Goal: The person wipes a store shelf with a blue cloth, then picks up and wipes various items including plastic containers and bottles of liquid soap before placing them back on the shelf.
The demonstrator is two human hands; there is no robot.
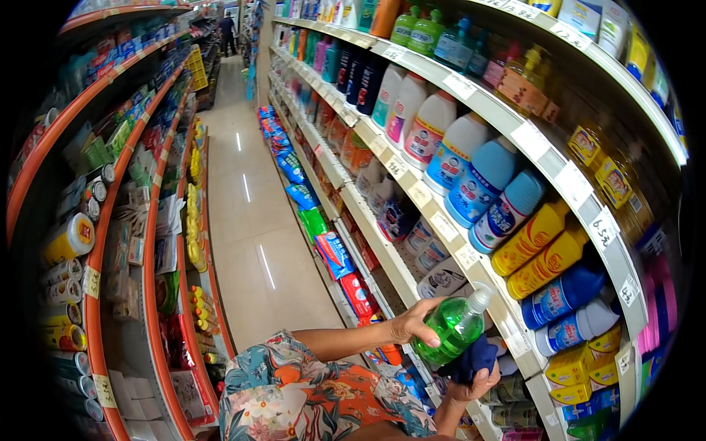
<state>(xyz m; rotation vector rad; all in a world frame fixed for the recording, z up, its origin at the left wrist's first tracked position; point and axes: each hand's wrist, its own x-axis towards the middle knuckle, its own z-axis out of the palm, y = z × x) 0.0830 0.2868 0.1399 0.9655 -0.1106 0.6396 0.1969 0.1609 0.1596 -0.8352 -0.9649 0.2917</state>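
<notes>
A clear bottle of green liquid is in my left hand, tilted, its whitish pump top towards the shelf. The thumb lies across the side of the bottle, while the other fingers are mostly hidden behind it. A bunched dark blue cloth is gripped in my right hand, just below and against the bottle. Both hands are in front of the right-hand shelves, near a row of cleaner bottles. Behind the green bottle stands a white bottle with dark print.
To the right, shelves with a white edge hold blue bottles, yellow bottles and yellow boxes. Orange-edged shelves line the left. Packed bags sit low along the tiled aisle. A person stands far off.
</notes>
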